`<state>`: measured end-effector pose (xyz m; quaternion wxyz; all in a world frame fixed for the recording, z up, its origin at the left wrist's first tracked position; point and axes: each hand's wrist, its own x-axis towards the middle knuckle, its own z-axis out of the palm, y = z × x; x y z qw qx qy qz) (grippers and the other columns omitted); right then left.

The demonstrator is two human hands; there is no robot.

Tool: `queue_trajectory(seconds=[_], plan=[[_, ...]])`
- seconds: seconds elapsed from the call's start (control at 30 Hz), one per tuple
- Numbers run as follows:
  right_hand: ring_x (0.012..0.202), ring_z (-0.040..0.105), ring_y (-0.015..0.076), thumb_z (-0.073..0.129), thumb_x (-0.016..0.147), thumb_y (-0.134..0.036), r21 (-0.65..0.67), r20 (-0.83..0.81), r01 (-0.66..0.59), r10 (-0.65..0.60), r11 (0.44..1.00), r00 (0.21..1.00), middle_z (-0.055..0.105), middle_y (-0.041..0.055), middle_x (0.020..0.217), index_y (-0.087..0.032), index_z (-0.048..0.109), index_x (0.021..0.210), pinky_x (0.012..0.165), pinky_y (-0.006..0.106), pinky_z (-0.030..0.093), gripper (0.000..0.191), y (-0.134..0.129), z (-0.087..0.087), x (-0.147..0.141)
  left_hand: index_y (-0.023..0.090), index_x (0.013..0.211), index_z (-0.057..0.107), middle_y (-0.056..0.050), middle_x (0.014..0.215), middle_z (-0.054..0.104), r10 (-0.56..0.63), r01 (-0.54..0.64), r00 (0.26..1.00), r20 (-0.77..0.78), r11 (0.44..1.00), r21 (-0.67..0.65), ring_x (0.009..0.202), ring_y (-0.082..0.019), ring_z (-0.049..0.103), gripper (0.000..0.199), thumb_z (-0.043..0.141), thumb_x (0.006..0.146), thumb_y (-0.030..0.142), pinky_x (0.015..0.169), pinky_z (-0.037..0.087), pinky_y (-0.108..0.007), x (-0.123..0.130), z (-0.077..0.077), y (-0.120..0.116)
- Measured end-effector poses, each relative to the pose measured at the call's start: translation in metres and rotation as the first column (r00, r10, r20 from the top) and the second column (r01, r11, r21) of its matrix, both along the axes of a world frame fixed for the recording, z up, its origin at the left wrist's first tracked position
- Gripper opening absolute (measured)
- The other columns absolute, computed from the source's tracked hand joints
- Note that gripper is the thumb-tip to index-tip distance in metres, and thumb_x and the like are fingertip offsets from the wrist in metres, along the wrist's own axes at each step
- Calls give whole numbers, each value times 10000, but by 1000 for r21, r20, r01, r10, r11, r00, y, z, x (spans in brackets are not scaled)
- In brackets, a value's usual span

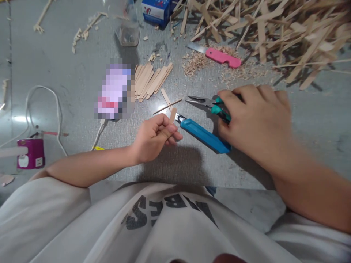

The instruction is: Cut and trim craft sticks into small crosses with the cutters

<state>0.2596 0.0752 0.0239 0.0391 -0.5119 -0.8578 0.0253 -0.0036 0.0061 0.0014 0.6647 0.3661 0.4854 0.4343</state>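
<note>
Between the thumb and fingers of my left hand (155, 137) is a craft stick (173, 115); its rounded end points up and the rest is hidden by the fingers. My right hand (255, 124) is closed around the green and black handles of needle-nose pliers (201, 100), jaws pointing left and slightly apart. A blue utility knife (204, 135) lies between my hands. Just beyond my left fingertips, a thin dark sliver of wood (168, 106) crosses another craft stick (165, 96) on the table.
Several craft sticks (149, 81) lie beside a phone (113, 89) with a white cable (99, 133). A pink folding knife (223, 57) rests on wood shavings (197, 64). A large stick heap (263, 29) fills the back right. A blue box (155, 12) and purple box (30, 153) stand on the table.
</note>
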Motion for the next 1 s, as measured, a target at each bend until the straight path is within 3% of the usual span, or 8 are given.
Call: queue_trajectory(seconds=[0.17, 0.37, 0.47, 0.57, 0.7, 0.83, 0.9, 1.0], plan=[[1175, 698, 494, 727, 960, -329, -49, -130, -25, 19, 999, 991, 727, 197, 1131, -256, 730, 1386, 974, 625, 525, 432, 6, -4, 13, 178, 856, 614, -132, 1100, 900, -146, 145, 988, -42, 989, -23, 866, -144, 864, 478, 862, 1017, 554, 662, 642, -180, -5, -5, 3], [1212, 707, 499, 713, 976, -380, -100, -152, 20, -35, 995, 988, 743, 205, 1162, -263, 753, 1301, 992, 625, 529, 349, 15, 2, 20, 142, 863, 692, -206, 1374, 842, -225, 230, 970, 91, 972, -41, 1186, -242, 876, 582, 963, 882, 657, 826, 710, -245, -9, -5, 21], [1112, 745, 420, 657, 1062, -427, -83, -239, 98, -115, 992, 964, 767, 182, 1196, -290, 702, 1329, 877, 527, 553, 304, 8, 5, 13, 123, 878, 713, -223, 1386, 842, -242, 249, 960, 143, 968, -38, 1071, -218, 897, 588, 971, 879, 652, 812, 724, -248, -8, -3, 25], [929, 754, 375, 749, 1031, -577, -95, -293, 114, -137, 989, 946, 804, 147, 1101, -291, 687, 1258, 735, 469, 513, 370, -6, 4, -2, 141, 885, 682, -138, 1054, 901, -118, 122, 977, 177, 992, -14, 761, -162, 866, 595, 981, 867, 655, 634, 693, -226, -5, 0, 23], [874, 754, 370, 862, 900, -684, -175, -170, 164, -194, 971, 966, 822, 154, 1088, -259, 680, 1204, 676, 439, 461, 554, -18, -1, -17, 188, 893, 634, -2, 668, 795, 71, -71, 990, 119, 997, -1, 455, -128, 714, 611, 971, 854, 697, 379, 508, -177, -2, 2, 17], [739, 686, 310, 815, 941, -503, -103, -147, 143, -158, 984, 977, 815, 149, 1022, -256, 699, 1198, 624, 405, 369, 375, -5, -11, -4, 201, 900, 640, 0, 653, 790, 132, -132, 990, 47, 991, 1, 429, -122, 695, 627, 957, 843, 739, 330, 431, -165, -1, 2, 15], [713, 653, 290, 776, 989, -560, -5, -227, 84, -83, 996, 970, 785, 126, 941, -285, 706, 1184, 625, 402, 366, 345, 11, -18, 9, 198, 906, 649, -8, 667, 799, 139, -139, 990, 29, 990, -5, 436, -124, 702, 636, 957, 832, 750, 331, 431, -169, -1, 1, 16], [830, 712, 341, 747, 1019, -596, 32, -218, 147, -136, 989, 966, 772, 137, 969, -294, 709, 1196, 699, 434, 463, 352, 31, -23, 25, 188, 896, 659, -28, 687, 812, 141, -141, 990, 19, 990, -3, 444, -124, 711, 633, 967, 828, 737, 336, 434, -170, 1, 2, 17]])
